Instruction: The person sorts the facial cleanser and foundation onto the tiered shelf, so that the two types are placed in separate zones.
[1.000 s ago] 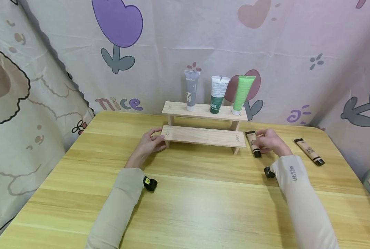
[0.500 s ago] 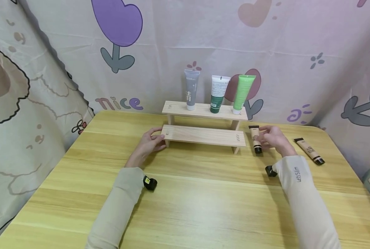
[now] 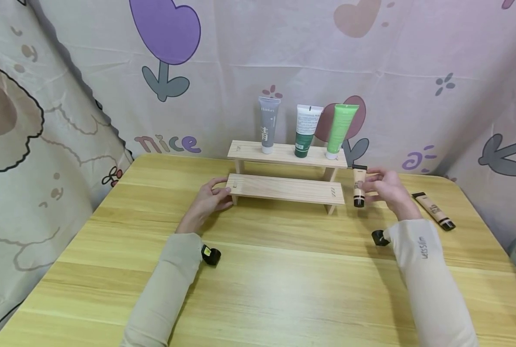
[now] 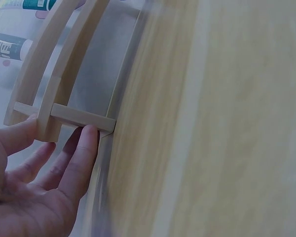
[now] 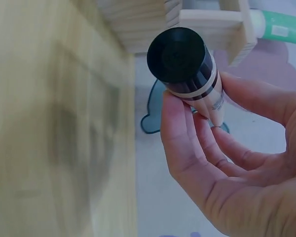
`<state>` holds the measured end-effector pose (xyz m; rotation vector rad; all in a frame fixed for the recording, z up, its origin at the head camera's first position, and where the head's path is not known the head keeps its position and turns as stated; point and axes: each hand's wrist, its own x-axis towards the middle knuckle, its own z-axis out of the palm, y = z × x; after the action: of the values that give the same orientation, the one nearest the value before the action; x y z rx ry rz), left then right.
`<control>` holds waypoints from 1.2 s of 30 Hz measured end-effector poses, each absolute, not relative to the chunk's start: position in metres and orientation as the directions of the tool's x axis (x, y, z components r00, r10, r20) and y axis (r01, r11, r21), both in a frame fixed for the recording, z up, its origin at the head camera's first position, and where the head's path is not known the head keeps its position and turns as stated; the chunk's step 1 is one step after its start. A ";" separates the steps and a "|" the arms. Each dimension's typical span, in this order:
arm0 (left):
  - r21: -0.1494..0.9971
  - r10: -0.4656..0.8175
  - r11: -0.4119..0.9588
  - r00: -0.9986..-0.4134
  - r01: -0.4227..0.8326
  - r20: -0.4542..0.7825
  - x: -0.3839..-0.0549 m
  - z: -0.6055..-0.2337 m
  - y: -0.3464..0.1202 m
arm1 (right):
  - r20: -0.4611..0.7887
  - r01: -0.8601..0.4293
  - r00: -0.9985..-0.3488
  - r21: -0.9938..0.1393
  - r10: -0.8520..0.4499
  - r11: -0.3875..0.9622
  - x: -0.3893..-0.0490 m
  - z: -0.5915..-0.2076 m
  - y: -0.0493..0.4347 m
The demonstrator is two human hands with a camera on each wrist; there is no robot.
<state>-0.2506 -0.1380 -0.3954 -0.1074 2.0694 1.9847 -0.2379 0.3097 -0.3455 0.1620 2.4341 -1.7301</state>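
My right hand point(image 3: 390, 192) pinches a beige squeeze tube point(image 3: 359, 184) between thumb and fingers, just right of the rack. The tube stands nearly upright, its black cap point(image 5: 177, 55) pointing down and toward the camera in the right wrist view. My left hand point(image 3: 206, 197) grips the left end of the two-tier wooden rack point(image 3: 285, 187); in the left wrist view the thumb lies against the lower board point(image 4: 49, 111) and fingertips touch its leg. On the top tier stand a grey-blue tube point(image 3: 268, 126), a white and green tube point(image 3: 307, 130) and a bright green tube point(image 3: 341, 130).
A second beige tube point(image 3: 433, 211) with a black cap lies on the wooden table point(image 3: 275, 289), right of my right hand. Behind the rack hangs a printed curtain point(image 3: 240, 48), close to the table's back edge.
My right hand has raised the beige tube and turned it from a slant to nearly upright, shifting slightly right and away. The left hand and the rack look still.
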 end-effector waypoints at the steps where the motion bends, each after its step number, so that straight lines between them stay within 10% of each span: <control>1: 0.969 0.134 0.059 -0.960 -0.239 -0.245 -0.250 -0.395 -0.138 | -0.176 0.168 -0.984 -0.931 0.006 0.324 -0.237 -0.344 0.309; 17: 0.968 0.133 0.059 -0.959 -0.243 -0.249 -0.251 -0.396 -0.137 | 0.112 -0.113 -0.990 -0.994 0.089 -0.007 -0.219 -0.321 0.286; 36: 0.970 0.137 0.056 -0.960 -0.238 -0.244 -0.250 -0.396 -0.138 | 0.362 -0.358 -0.932 -0.926 0.015 0.120 -0.224 -0.307 0.220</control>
<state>-0.2504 -0.1383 -0.3957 -0.1024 2.0659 1.9853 -0.2239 0.2199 -0.3070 -0.4036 2.5438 -2.2622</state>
